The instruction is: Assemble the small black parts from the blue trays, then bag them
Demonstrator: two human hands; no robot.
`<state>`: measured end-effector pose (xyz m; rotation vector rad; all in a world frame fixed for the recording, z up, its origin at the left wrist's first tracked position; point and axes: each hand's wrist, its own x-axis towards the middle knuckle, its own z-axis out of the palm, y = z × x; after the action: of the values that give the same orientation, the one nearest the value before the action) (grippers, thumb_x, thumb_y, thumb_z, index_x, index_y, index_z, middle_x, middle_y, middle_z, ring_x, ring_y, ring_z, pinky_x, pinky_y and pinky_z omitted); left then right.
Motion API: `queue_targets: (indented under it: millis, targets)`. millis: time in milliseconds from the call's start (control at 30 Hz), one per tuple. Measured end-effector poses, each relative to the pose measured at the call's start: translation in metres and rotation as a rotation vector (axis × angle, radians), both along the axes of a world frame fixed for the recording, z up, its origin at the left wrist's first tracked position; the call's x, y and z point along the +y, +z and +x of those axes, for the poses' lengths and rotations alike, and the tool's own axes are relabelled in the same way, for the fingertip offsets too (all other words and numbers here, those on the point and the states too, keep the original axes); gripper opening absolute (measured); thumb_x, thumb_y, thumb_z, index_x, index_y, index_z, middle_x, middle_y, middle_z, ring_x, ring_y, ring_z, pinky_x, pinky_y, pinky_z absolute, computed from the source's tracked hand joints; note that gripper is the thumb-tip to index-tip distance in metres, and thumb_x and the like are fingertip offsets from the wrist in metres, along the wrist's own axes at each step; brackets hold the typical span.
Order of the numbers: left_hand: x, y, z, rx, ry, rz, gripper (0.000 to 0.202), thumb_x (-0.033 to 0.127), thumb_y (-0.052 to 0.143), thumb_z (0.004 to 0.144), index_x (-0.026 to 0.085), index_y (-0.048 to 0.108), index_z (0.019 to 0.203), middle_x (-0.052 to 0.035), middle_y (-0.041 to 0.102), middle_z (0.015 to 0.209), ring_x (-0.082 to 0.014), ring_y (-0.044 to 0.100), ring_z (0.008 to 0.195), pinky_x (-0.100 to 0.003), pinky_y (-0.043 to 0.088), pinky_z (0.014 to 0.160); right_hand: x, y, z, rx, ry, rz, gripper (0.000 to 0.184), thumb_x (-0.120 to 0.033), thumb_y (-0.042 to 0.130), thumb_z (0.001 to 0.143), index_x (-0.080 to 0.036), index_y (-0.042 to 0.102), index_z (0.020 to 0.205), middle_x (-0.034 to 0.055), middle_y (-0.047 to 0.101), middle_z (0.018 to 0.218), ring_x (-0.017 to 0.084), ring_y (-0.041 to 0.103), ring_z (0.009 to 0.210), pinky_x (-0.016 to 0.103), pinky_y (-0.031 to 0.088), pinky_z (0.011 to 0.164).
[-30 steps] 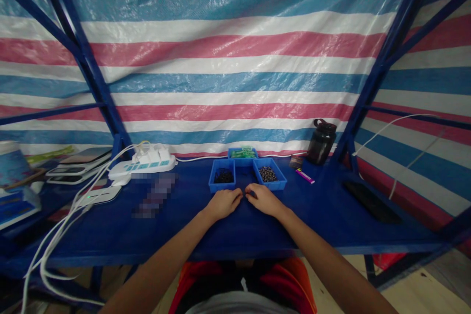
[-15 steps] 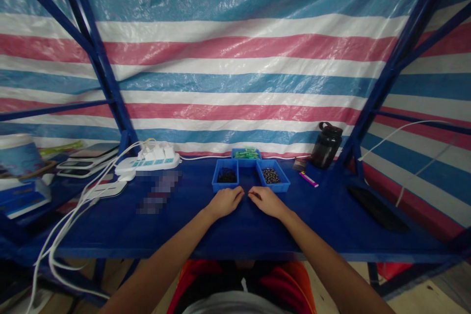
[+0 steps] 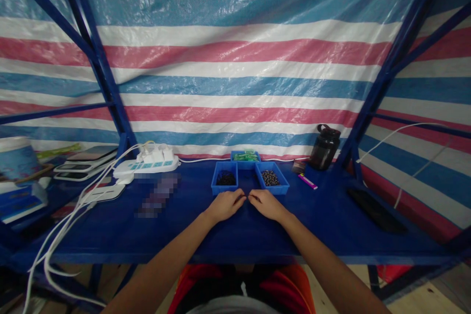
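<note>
My left hand (image 3: pixel 225 204) and my right hand (image 3: pixel 265 203) rest on the blue table (image 3: pixel 235 225), fingertips pinched and almost meeting in the middle. What they pinch is too small to make out. Just beyond the fingers stand two blue bins: the left bin (image 3: pixel 224 177) holds small black parts, the right bin (image 3: pixel 272 178) holds small dark round parts. Behind them a third blue bin (image 3: pixel 245 157) holds green pieces.
A white power strip (image 3: pixel 147 166) with white cables (image 3: pixel 66 225) sits at the left, beside stacked flat devices (image 3: pixel 86 162). A dark bottle (image 3: pixel 323 147) stands at the back right, a pink-and-yellow stick (image 3: pixel 307 181) near it. A black flat object (image 3: pixel 375 210) lies far right. Striped tarp behind.
Both hands have stayed pinched together at the same spot on the table. The view has shifted slightly.
</note>
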<state>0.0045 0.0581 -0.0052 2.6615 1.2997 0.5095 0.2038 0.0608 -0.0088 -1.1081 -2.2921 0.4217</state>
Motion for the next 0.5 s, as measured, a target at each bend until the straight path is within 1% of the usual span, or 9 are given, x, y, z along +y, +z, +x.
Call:
queue_targets:
  millis: [100, 233, 300, 400, 500]
  targets:
    - [0.0000, 0.0006, -0.0002, -0.015, -0.009, 0.008, 0.024, 0.034, 0.034, 0.098, 0.023, 0.055, 0.101, -0.0020, 0.067, 0.091, -0.0183, 0.064, 0.083, -0.024, 0.042, 0.070, 0.0008, -0.0007, 0.0005, 0.022, -0.007, -0.012, 0.021, -0.024, 0.045, 0.091, -0.018, 0.063, 0.083, 0.0025, 0.066, 0.078, 0.015, 0.060, 0.073, 0.025, 0.041, 0.069]
    - [0.0012, 0.0010, 0.0002, -0.008, 0.000, -0.012, 0.029, 0.036, 0.031, 0.099, 0.022, 0.056, 0.095, -0.0025, 0.067, 0.089, -0.0183, 0.064, 0.084, -0.024, 0.042, 0.070, 0.0030, -0.0043, 0.0018, 0.084, -0.045, -0.054, 0.015, -0.027, 0.051, 0.089, -0.019, 0.061, 0.097, 0.0002, 0.065, 0.073, 0.015, 0.061, 0.067, 0.024, 0.042, 0.064]
    - [0.0015, 0.0008, 0.0004, 0.001, 0.012, -0.014, 0.030, 0.036, 0.031, 0.099, 0.022, 0.057, 0.094, -0.0031, 0.067, 0.088, -0.0188, 0.063, 0.083, -0.025, 0.042, 0.070, 0.0030, -0.0055, 0.0022, 0.081, -0.022, -0.069, 0.013, -0.026, 0.052, 0.087, -0.019, 0.060, 0.096, -0.0010, 0.063, 0.070, 0.014, 0.060, 0.064, 0.023, 0.041, 0.062]
    - [0.0007, 0.0013, 0.0007, -0.004, 0.030, -0.030, 0.030, 0.036, 0.032, 0.098, 0.021, 0.058, 0.092, -0.0033, 0.066, 0.087, -0.0184, 0.063, 0.083, -0.024, 0.042, 0.070, 0.0016, -0.0053, 0.0019, 0.050, 0.005, -0.071, 0.010, -0.025, 0.053, 0.086, -0.020, 0.061, 0.090, -0.0010, 0.064, 0.070, 0.014, 0.060, 0.065, 0.023, 0.041, 0.061]
    - [-0.0007, 0.0028, 0.0009, -0.053, -0.009, -0.046, 0.028, 0.034, 0.034, 0.098, 0.021, 0.059, 0.094, -0.0020, 0.066, 0.088, -0.0169, 0.062, 0.083, -0.024, 0.042, 0.071, -0.0001, -0.0033, 0.0010, 0.051, -0.001, -0.059, 0.011, -0.023, 0.051, 0.087, -0.020, 0.062, 0.090, -0.0007, 0.064, 0.072, 0.014, 0.060, 0.067, 0.023, 0.040, 0.063]
